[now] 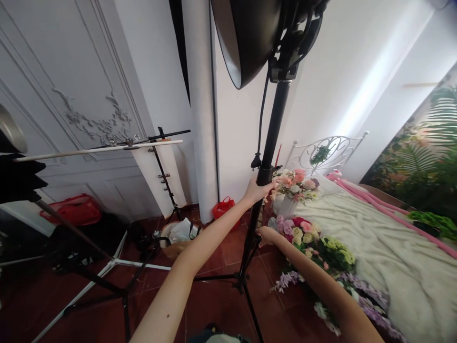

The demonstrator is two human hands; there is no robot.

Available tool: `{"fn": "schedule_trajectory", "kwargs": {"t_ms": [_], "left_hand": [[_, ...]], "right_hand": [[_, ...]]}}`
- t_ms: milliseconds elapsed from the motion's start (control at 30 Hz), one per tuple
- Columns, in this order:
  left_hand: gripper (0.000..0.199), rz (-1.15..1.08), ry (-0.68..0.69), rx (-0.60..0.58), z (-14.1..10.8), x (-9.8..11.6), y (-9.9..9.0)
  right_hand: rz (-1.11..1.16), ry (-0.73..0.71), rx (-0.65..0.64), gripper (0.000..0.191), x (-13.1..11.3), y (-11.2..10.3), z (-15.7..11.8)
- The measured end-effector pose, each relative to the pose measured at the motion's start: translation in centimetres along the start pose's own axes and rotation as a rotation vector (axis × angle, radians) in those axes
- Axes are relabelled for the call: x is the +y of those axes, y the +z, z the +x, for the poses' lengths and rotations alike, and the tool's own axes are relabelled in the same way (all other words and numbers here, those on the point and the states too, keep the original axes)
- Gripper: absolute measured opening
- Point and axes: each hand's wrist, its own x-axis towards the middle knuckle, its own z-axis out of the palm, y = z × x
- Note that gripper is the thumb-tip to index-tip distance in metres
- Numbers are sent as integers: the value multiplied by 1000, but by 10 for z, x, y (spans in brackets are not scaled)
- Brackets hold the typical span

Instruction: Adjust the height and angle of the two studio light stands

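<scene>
A black light stand (274,128) rises from the tiled floor, slightly tilted in view, with a large black lamp reflector (250,38) at its top. My left hand (257,191) is wrapped round the pole just below a collar. Lower down, my right hand (266,236) grips the stand near a knob, its fingers partly hidden by the pole. A black plug (256,161) hangs on its cable beside the pole, above my left hand.
Bouquets (303,233) and a bed (385,243) with a cream blanket lie right of the stand. Other stands' legs (123,263) spread over the floor at left, near a bag (178,236). A white paper roll (203,105) stands against the wall.
</scene>
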Motion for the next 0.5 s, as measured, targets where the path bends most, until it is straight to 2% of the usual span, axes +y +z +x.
{"fn": "schedule_trajectory", "kwargs": {"t_ms": [133, 233, 367, 433, 500], "left_hand": [[23, -12, -1, 12, 0, 2, 0], [24, 10, 2, 14, 0, 4, -1], [24, 31, 23, -5, 1, 4, -1], [23, 25, 38, -5, 1, 3, -2], [24, 25, 53, -1, 1, 2, -3]], "right_hand": [[-33, 16, 183, 23, -13, 20, -21], [-45, 29, 270, 25, -23, 35, -30], [-30, 90, 268, 28, -25, 37, -26], [-6, 190, 212, 41, -22, 31, -18], [16, 267, 142, 45, -21, 25, -9]]}}
